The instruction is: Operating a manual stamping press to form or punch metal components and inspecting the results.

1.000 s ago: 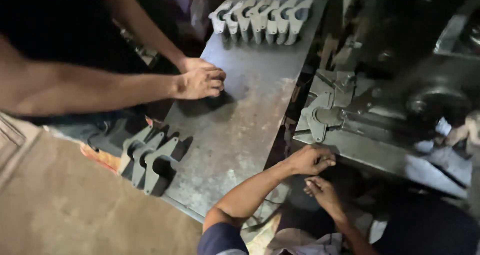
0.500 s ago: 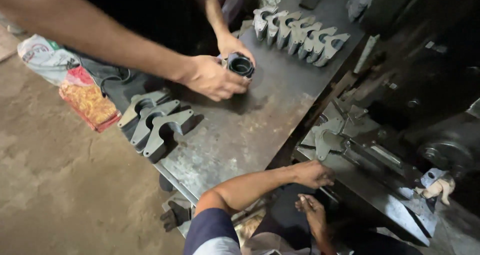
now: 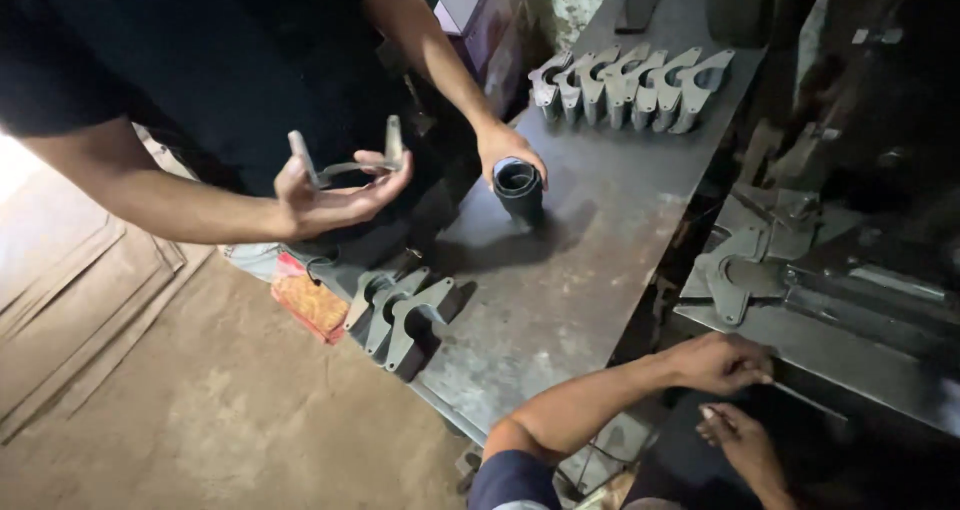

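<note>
Both own hands low at the press plate; flat bracket lies apart, beyond the grip.

Left hand rests curled on the near edge of the machine plate; whether it pinches anything cannot be told. Right hand sits just below in shadow, fingers loosely spread, nothing seen in them. The flat metal bracket lies on the plate near the left hand, not touching it. Across the steel table, a co-worker's hand holds up a U-shaped bracket; their other hand tops a dark tube.
</note>
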